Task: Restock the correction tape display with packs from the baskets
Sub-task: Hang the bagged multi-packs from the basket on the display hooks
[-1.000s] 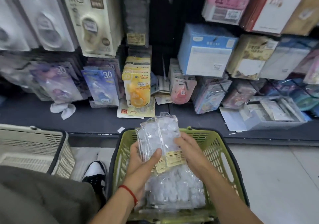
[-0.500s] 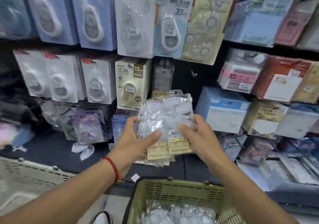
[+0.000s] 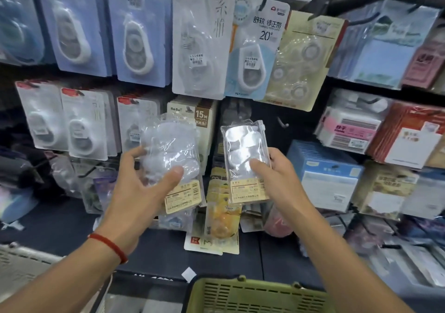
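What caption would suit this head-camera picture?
Left hand and right hand each hold a clear plastic correction-tape pack before the hanging display, above the green plastic basket.

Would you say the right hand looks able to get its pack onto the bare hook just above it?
Probably yes. The right hand holds its clear pack just below-left of the bare hook, with only open dark panel between them. The left hand keeps its own packs aside.

Head camera looks forward, close to the display wall [image 3: 197, 47].
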